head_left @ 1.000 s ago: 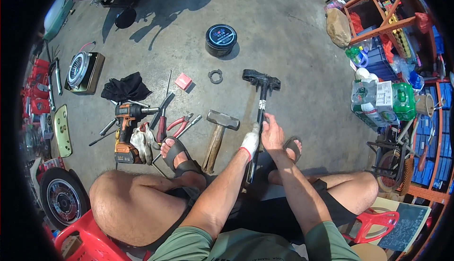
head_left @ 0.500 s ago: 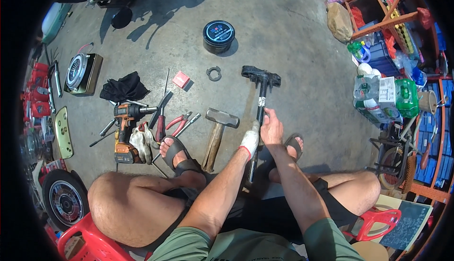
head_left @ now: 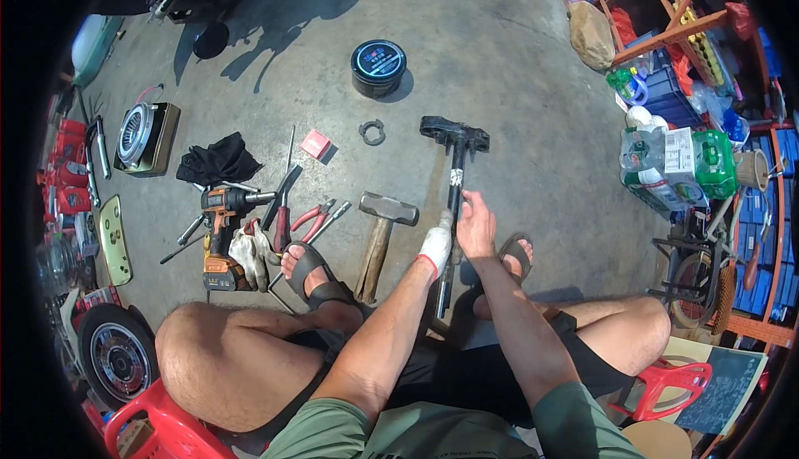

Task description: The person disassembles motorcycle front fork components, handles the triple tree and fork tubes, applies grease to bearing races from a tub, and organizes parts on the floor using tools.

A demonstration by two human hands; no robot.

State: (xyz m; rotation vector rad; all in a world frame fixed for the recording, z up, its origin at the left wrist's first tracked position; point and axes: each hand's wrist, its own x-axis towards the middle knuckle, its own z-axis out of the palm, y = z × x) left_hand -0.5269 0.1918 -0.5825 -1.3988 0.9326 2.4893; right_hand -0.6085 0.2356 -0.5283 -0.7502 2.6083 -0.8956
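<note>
Between my feet, a black metal stem with a wide bracket on top [head_left: 454,136] extends toward me. My left hand [head_left: 437,247], in a white glove with a red cuff, wraps round its lower shaft. Bare fingers of my right hand [head_left: 476,228] curl against the shaft just right of the glove. To the left lies a sledgehammer [head_left: 387,208] with a wooden handle. Beyond it are red-handled pliers [head_left: 310,228], a screwdriver [head_left: 282,226], an orange-black impact driver [head_left: 220,238] and white work gloves [head_left: 250,253]. A dark notched ring [head_left: 371,133] lies above the hammer.
A black round tub [head_left: 379,69], small pink box [head_left: 315,143] and black cloth [head_left: 218,159] rest on concrete [head_left: 499,59]. A spare wheel [head_left: 118,357] and red plastic chair [head_left: 150,426] are lower left. Orange shelving [head_left: 699,26] and bottle packs [head_left: 666,168] line the right.
The whole view has shifted slightly. My two hands remain on the black shaft in much the same places, and the loose tools lie where they were.
</note>
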